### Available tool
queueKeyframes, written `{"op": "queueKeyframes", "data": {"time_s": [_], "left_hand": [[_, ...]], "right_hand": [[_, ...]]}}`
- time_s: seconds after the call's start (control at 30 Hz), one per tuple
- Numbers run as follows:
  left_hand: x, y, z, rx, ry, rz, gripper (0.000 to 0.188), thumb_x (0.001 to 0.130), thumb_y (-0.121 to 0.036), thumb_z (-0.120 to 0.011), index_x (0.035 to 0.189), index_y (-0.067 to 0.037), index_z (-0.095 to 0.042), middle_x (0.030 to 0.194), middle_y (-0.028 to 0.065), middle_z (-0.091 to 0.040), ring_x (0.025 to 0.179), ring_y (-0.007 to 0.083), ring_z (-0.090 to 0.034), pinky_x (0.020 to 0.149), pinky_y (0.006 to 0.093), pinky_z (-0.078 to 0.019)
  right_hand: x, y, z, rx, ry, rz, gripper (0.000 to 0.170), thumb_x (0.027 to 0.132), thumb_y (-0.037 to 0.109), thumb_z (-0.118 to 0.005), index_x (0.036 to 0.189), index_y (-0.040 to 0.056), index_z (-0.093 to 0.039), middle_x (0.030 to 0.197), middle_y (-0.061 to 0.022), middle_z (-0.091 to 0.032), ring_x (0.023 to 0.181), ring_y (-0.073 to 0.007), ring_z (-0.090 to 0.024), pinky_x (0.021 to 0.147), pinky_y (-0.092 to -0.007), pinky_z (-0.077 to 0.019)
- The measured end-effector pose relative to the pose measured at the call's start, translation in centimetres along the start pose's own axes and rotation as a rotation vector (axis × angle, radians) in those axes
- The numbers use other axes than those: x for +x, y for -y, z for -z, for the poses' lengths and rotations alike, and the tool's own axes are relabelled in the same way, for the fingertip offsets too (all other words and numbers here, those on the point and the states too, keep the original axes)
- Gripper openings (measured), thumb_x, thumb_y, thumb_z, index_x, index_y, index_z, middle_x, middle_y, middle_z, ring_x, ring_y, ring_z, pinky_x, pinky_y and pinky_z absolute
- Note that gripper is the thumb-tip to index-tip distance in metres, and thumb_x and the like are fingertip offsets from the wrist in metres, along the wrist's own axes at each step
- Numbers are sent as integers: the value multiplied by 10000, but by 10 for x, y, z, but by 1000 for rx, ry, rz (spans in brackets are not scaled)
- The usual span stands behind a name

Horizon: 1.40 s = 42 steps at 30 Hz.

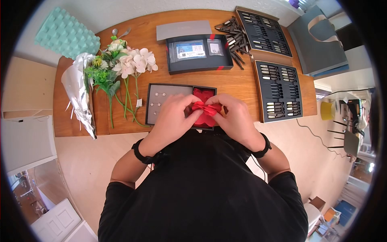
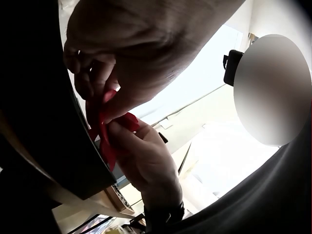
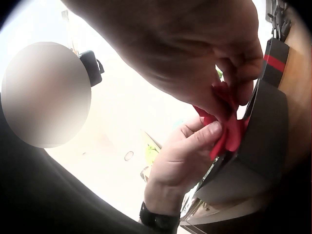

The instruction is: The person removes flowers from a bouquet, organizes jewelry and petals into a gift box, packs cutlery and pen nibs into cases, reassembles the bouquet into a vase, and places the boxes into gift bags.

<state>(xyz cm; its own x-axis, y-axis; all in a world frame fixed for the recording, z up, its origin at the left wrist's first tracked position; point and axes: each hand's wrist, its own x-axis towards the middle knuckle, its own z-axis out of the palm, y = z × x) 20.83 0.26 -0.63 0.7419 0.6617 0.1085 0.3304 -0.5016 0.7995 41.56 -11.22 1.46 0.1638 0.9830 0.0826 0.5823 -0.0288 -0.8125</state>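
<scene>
Over a black jewelry box (image 1: 150, 101), both hands pinch a soft red artificial flower (image 1: 206, 108) between thumbs and fingers. My left hand (image 1: 174, 113) comes in from the left and covers part of the box's grey pad. From the right, my right hand (image 1: 236, 112) holds the other side of the flower. More red petals (image 1: 204, 93) lie in the box's right compartment beneath. Pairs of small earrings (image 1: 158, 104) sit on the grey pad. In the left wrist view, the red petals (image 2: 108, 124) spread between the two thumbs.
Behind stands an open black box (image 1: 225, 52) with clear packets. On the left lie artificial flowers (image 1: 133, 64), silver foil (image 1: 80, 88) and a teal studded block (image 1: 66, 34). Trays of dark clips (image 1: 278, 92), a pile of loose clips (image 1: 238, 42) and a grey bag (image 1: 318, 40) stand right.
</scene>
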Motion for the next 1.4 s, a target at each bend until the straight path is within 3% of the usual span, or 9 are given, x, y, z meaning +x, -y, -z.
{"op": "queueKeyframes", "data": {"time_s": [0.23, 0.5, 0.73, 0.87, 0.93, 1.03, 1.1, 1.27, 1.4], "left_hand": [[6, 0, -2, 140, 43, 23, 230, 1008, -191, -823, 1207, -88, -772, 892, 86, -720, 860, 324, -669, 858, 469, -518], [13, -11, -7, 380, 15, -71, 398, 943, -133, -870, 1303, -77, -709, 937, 148, -755, 942, 387, -734, 892, 511, -538], [17, -23, -8, 506, 69, -112, 436, 928, -117, -871, 1321, -40, -699, 942, 149, -764, 937, 372, -735, 872, 509, -526], [11, -25, -7, 566, -32, -234, 518, 903, -118, -888, 1374, -15, -697, 1052, 142, -762, 1019, 352, -714, 917, 488, -523], [6, -29, -2, 567, -65, -262, 531, 895, -119, -893, 1379, -12, -704, 1095, 134, -756, 1047, 342, -701, 935, 477, -521], [-4, -28, 6, 529, -123, -349, 440, 891, -119, -899, 1292, -14, -750, 1178, 116, -743, 1114, 323, -689, 994, 466, -516], [-12, -23, 9, 531, -104, -501, 375, 912, -210, -886, 1207, -6, -776, 1186, 108, -740, 1181, 299, -692, 1032, 477, -524], [-32, -9, 5, 485, 43, -521, 518, 868, -360, -932, 1224, -6, -802, 1315, 124, -766, 1340, 306, -696, 1170, 570, -502], [-37, -1, 0, 541, 85, -524, 657, 868, -500, -902, 1271, 8, -804, 1368, 134, -767, 1412, 301, -682, 1259, 618, -460]], "right_hand": [[9, -12, -5, -76, -15, 61, 271, 940, 17, -831, 1203, 21, -766, 1119, -193, -808, 966, -445, -781, 842, -502, -633], [16, -8, -5, -214, -51, 103, 271, 928, 72, -855, 1180, 33, -763, 1093, -167, -801, 1026, -415, -780, 860, -512, -638], [22, -11, -7, -383, -12, 191, 235, 921, 57, -827, 1127, 21, -717, 1024, -172, -773, 975, -420, -763, 818, -524, -624], [27, -13, -8, -432, 30, 187, 247, 926, 68, -829, 1129, 3, -703, 1029, -175, -771, 972, -424, -759, 816, -523, -622], [29, -13, -8, -396, 15, 204, 304, 936, 105, -844, 1213, 34, -740, 1051, -175, -775, 980, -430, -760, 821, -523, -622], [25, -8, -5, -377, -89, 246, 292, 942, 81, -841, 1218, 33, -758, 1096, -175, -780, 988, -419, -759, 817, -516, -619], [21, -6, -1, -380, -132, 275, 271, 949, 60, -822, 1208, 10, -760, 1100, -166, -776, 1006, -401, -752, 832, -497, -617], [0, -1, 11, -375, -133, 386, 212, 959, 19, -790, 1169, -11, -774, 1140, -146, -763, 1040, -360, -728, 900, -467, -605], [-16, -8, 0, -465, -6, 519, 202, 1000, 103, -769, 1162, -17, -776, 1232, -152, -741, 1200, -354, -700, 1065, -507, -558]]}}
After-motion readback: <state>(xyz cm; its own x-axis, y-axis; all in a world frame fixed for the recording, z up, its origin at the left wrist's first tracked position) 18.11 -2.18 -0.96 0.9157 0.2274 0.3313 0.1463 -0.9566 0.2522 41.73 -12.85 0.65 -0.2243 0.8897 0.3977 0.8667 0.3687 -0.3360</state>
